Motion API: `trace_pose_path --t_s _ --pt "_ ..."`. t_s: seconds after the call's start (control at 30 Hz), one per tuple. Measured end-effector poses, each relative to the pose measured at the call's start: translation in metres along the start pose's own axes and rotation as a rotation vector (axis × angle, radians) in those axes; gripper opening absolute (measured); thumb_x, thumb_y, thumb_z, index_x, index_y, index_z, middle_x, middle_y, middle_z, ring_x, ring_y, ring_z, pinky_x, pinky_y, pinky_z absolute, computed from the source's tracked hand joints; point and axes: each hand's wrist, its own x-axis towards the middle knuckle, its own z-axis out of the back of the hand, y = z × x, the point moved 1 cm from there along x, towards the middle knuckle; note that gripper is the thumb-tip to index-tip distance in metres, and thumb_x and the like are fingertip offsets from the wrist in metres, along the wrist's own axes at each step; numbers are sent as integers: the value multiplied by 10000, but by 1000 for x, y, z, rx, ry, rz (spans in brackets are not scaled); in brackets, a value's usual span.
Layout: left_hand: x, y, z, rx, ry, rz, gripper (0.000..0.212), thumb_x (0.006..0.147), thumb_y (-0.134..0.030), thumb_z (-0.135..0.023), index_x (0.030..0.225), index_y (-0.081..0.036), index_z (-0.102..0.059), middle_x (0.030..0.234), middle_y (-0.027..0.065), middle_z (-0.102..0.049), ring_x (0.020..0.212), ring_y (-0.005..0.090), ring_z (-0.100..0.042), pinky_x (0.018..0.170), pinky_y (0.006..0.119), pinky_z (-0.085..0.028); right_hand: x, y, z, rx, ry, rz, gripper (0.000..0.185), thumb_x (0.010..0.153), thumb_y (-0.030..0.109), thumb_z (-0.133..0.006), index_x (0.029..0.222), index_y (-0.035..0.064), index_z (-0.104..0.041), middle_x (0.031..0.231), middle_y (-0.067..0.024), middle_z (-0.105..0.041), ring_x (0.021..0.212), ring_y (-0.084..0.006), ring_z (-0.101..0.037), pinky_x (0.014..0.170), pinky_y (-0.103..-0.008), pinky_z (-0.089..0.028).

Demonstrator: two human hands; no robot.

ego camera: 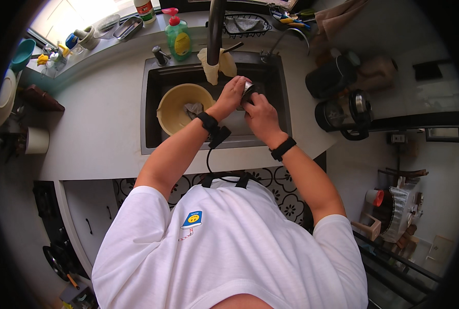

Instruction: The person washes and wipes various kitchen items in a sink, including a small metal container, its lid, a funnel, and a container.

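Over the right half of a dark kitchen sink (148, 116), my left hand (231, 96) is closed around a small metal can or cup (248, 88) with a dark opening. My right hand (261, 112) is at the lower side of that container, its fingertips against it; whether they also hold something there is hidden. A yellow plastic basin (175, 96) sits in the left half of the sink with a crumpled grey cloth (193, 109) inside. Just beyond my hands, pale yellow rubber gloves or cloths (218, 65) hang around the dark faucet (216, 34).
Behind the sink stand a green soap bottle (178, 40) with a red pump, a built-in dispenser (160, 56) and a black wire basket (247, 25). A thin curved tap (295, 33) rises at the back right. A glass French press (341, 112) lies right of the sink.
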Motion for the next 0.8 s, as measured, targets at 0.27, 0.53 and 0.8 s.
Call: trace_pose_path --t_s 0.27,0.53,0.8 --pt "1 -7 -2 -106 -36 36 371 1006 -354 -366 977 -54 -582 826 6 -555 747 81 -498 672 231 -429 0 -3 -12 92 21 -151 244 702 84 -632 940 124 -668 924 -77 -544 874 -268 -549 700 -370 -496" --pt "-4 -7 8 -217 29 295 393 1010 -383 -341 1037 -78 -587 876 -1 -570 775 98 -530 673 249 -460 7 -24 2 -262 76 158 260 713 125 -653 971 152 -669 891 -57 -535 847 -246 -543 666 -361 -485" --pt "-2 -7 14 -249 15 253 395 1011 -383 -320 1054 -96 -588 886 -4 -581 798 105 -549 683 255 -480 -1 10 -14 202 -36 -170 345 710 92 -643 1048 161 -641 929 -49 -560 842 -229 -550 681 -346 -495"
